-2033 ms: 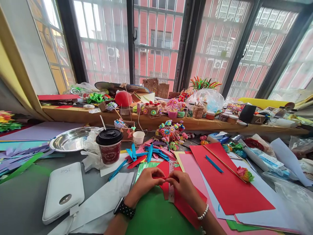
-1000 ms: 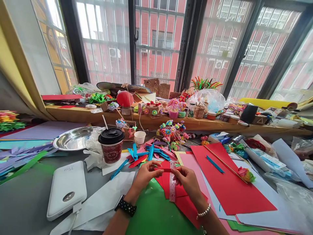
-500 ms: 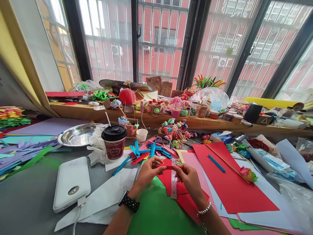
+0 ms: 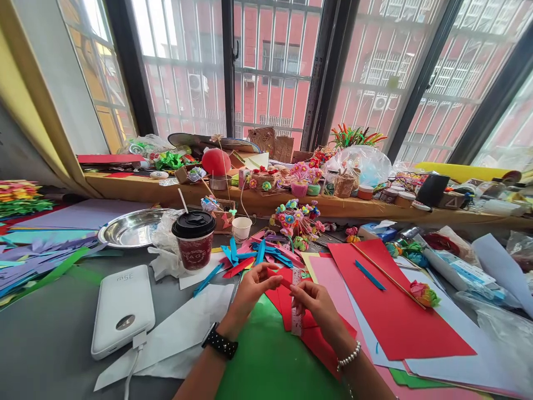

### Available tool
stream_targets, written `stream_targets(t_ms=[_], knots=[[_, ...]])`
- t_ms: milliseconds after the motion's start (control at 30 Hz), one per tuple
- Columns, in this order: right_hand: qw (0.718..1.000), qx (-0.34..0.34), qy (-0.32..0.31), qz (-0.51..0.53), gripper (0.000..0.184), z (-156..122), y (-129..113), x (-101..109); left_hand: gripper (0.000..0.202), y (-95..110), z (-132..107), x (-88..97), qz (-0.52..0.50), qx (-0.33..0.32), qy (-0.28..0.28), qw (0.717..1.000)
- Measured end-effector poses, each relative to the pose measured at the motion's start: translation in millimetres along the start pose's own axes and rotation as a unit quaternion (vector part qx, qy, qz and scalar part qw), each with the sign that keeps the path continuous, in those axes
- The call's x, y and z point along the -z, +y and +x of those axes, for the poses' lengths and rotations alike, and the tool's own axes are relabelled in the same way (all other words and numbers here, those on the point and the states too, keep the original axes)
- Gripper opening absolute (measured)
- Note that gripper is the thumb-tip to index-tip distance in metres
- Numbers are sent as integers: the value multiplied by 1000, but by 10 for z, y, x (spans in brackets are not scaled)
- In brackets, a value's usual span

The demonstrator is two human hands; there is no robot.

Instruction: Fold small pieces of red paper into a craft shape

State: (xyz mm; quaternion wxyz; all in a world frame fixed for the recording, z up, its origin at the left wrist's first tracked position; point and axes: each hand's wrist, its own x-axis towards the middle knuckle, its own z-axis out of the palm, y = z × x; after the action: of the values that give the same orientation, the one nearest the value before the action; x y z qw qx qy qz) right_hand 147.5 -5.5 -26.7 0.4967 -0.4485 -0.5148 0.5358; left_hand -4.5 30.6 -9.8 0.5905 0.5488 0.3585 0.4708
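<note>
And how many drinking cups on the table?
2. Dark-red paper coffee cup with black lid: beyond and right of the white plastic power bank. Small white paper cup: right of the coffee cup, beyond the left hand. Others may be hidden.

I see my left hand [image 4: 256,286] and right hand [image 4: 315,304] raised near each other, a small gap between their fingertips. Both are pinched, thumbs set toward bent index fingers, the left slightly higher in my view. My 2 bare forearms, left forearm [image 4: 200,371] and right forearm [image 4: 368,378], slant inward from the bottom edge, wrists well apart.
</note>
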Motion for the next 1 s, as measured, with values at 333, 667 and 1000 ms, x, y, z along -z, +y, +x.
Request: stream_targets(t_ms=[333, 667, 1000], knots=[[986, -92, -89, 107, 27, -37, -26, -11, 23, 44, -37, -34, 64, 4, -107, 992], [977, 99, 22, -186, 25, -54, -48, -62, 30, -10, -13, -42, 68, 48, -18, 996], [993, 63, -3, -99, 25, -63, -92, -32, 20, 1, -27, 2, 80, 19, -59, 995]])
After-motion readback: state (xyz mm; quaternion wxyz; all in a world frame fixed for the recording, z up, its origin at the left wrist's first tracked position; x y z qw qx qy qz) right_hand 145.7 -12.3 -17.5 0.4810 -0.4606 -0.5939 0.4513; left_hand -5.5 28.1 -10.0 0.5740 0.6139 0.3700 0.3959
